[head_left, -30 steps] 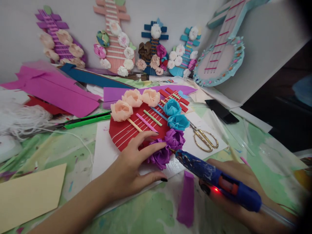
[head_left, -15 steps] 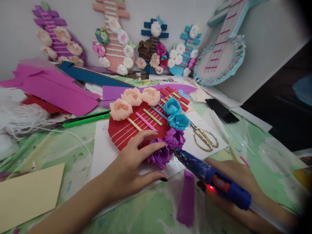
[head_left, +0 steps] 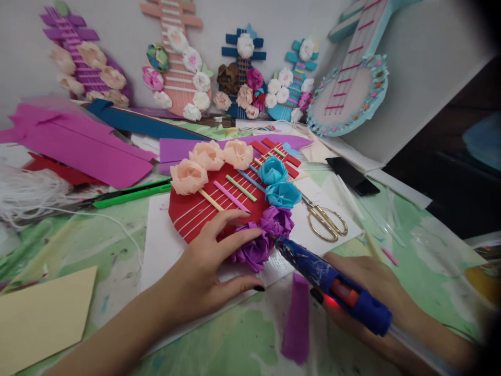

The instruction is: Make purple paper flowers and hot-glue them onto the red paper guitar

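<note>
A red paper instrument with pale strings lies on a white sheet. Peach flowers and blue flowers sit along its edges. My left hand rests over its lower part, fingers spread, touching the lower purple flower. My right hand is wrapped round a blue glue gun with a red light. The gun's nozzle is at the purple flowers, beside the upper one; its exact contact is hidden.
Gold-handled scissors and a black phone lie to the right. A purple strip is in front, a cream card at left. Decorated paper instruments stand along the wall behind.
The whole view has shifted a little, so things appear slightly further left. Both hands keep nearly the same place relative to the red instrument, with the nozzle still at the purple flowers.
</note>
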The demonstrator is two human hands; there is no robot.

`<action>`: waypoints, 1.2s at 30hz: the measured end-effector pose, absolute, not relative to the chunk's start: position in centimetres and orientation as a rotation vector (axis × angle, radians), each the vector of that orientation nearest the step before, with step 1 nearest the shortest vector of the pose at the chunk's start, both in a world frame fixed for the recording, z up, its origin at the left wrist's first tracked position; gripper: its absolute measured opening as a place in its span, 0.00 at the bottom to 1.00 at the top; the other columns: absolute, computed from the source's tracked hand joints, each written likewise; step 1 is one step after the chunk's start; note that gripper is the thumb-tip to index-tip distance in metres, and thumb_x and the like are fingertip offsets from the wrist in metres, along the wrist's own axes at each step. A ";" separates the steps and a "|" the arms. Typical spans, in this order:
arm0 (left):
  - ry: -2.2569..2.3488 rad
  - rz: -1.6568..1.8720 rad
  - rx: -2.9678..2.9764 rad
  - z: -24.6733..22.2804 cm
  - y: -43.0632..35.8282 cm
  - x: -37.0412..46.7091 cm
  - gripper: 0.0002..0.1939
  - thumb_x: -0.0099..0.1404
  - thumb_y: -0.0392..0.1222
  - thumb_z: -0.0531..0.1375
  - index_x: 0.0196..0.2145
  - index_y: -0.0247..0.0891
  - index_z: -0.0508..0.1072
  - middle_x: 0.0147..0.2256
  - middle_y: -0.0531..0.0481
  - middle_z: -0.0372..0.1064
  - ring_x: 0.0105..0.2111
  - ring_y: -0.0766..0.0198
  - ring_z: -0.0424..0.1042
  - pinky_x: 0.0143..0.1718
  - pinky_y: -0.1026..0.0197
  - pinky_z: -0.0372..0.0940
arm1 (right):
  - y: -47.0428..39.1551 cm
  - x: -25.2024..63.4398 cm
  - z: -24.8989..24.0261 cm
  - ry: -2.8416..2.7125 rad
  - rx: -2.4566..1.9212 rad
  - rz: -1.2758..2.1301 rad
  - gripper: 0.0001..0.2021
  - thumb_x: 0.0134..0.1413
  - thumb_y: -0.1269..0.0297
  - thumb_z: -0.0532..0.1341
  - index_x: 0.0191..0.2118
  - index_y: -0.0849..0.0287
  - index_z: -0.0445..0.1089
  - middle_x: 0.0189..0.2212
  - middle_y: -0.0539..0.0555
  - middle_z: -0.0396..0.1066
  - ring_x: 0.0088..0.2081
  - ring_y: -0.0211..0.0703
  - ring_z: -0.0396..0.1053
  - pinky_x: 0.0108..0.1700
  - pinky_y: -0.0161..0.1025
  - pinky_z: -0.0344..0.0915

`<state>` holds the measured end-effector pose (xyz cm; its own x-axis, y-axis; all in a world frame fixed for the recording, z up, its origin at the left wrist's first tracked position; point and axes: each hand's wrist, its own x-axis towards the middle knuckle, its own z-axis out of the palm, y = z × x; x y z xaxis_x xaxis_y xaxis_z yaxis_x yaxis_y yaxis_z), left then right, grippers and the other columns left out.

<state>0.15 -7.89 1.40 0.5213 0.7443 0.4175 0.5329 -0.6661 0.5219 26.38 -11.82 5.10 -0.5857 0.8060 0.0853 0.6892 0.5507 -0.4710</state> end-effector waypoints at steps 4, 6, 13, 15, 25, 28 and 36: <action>1.067 0.901 2.442 1.4 -7.9 0.2 0.28 0.57 0.49 0.64 0.54 0.48 0.65 0.56 0.43 0.56 0.55 0.51 0.60 0.53 0.47 0.63 | -11.8 26.6 5.1 -2.503 -1.258 0.590 0.05 0.57 0.63 0.55 0.32 0.57 0.60 0.22 0.48 0.65 0.22 0.35 0.61 0.24 0.32 0.54; 1.070 0.896 2.437 1.4 -7.9 0.2 0.28 0.57 0.49 0.64 0.55 0.48 0.64 0.56 0.43 0.56 0.55 0.50 0.60 0.52 0.46 0.63 | -11.9 26.6 5.1 -2.501 -1.271 0.598 0.06 0.57 0.62 0.55 0.32 0.57 0.59 0.22 0.48 0.65 0.22 0.35 0.60 0.24 0.33 0.54; 1.070 0.911 2.430 1.4 -7.9 0.2 0.29 0.56 0.48 0.64 0.55 0.48 0.64 0.56 0.43 0.57 0.55 0.49 0.60 0.52 0.46 0.63 | -12.1 26.8 4.6 -2.417 -1.225 0.628 0.06 0.56 0.60 0.55 0.32 0.55 0.61 0.22 0.48 0.65 0.21 0.36 0.60 0.23 0.35 0.54; 1.065 0.906 2.437 1.3 -7.9 0.2 0.29 0.56 0.48 0.64 0.55 0.49 0.64 0.56 0.43 0.57 0.55 0.49 0.60 0.52 0.46 0.63 | -12.1 26.8 4.6 -2.430 -1.228 0.611 0.06 0.56 0.60 0.55 0.33 0.55 0.61 0.22 0.49 0.66 0.22 0.37 0.61 0.24 0.35 0.55; 1.082 0.890 2.436 1.4 -8.1 0.0 0.30 0.56 0.49 0.64 0.55 0.46 0.62 0.57 0.42 0.54 0.56 0.50 0.58 0.54 0.46 0.62 | -12.2 26.5 5.8 -2.447 -1.191 0.513 0.02 0.53 0.66 0.56 0.32 0.56 0.60 0.22 0.48 0.68 0.21 0.35 0.63 0.23 0.32 0.56; 1.057 0.912 2.434 1.4 -8.2 0.0 0.27 0.55 0.49 0.64 0.51 0.45 0.64 0.57 0.42 0.54 0.56 0.49 0.59 0.53 0.45 0.63 | -12.2 26.5 6.1 -2.432 -1.192 0.513 0.02 0.52 0.67 0.56 0.31 0.56 0.61 0.21 0.48 0.67 0.21 0.35 0.63 0.23 0.32 0.57; 1.082 0.861 2.481 1.2 -8.2 0.1 0.25 0.56 0.50 0.64 0.51 0.48 0.67 0.60 0.43 0.49 0.56 0.47 0.58 0.52 0.44 0.63 | -12.8 27.6 5.3 -2.394 -1.166 0.413 0.09 0.50 0.56 0.59 0.33 0.54 0.65 0.23 0.50 0.68 0.23 0.39 0.65 0.25 0.35 0.61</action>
<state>0.10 -8.23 1.16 0.5370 0.7403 0.4044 0.5606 -0.6714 0.4847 27.57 -12.83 5.32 -0.5455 0.7975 0.2576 0.6650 0.5989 -0.4462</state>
